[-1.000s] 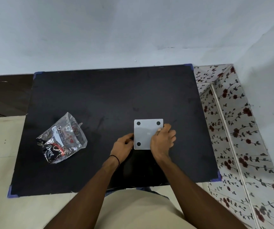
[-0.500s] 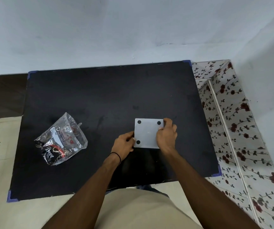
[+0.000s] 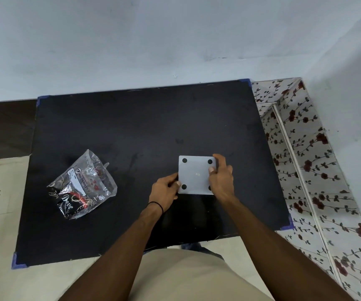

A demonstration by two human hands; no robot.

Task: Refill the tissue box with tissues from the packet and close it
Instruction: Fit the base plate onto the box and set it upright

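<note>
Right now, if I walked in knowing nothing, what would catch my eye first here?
Most likely the pale square box with four black dots at its corners, bright against the black table, right of centre. The left hand and right hand have a grip on its two sides. Next, the crinkled, shiny tissue packet lying alone at the table's left, touched by neither hand.

Packet [image 3: 81, 185], clear crinkled plastic, lying on black table [image 3: 131, 127] at my left: white script "Dove" on its black lower part. White label strip across packet: I read "BIO TISSUES" in small capitals beside round logo; finer print on strip too small for me to read. White square panel [image 3: 195, 177] between my hands: four black dots, no lettering I can read.
</note>
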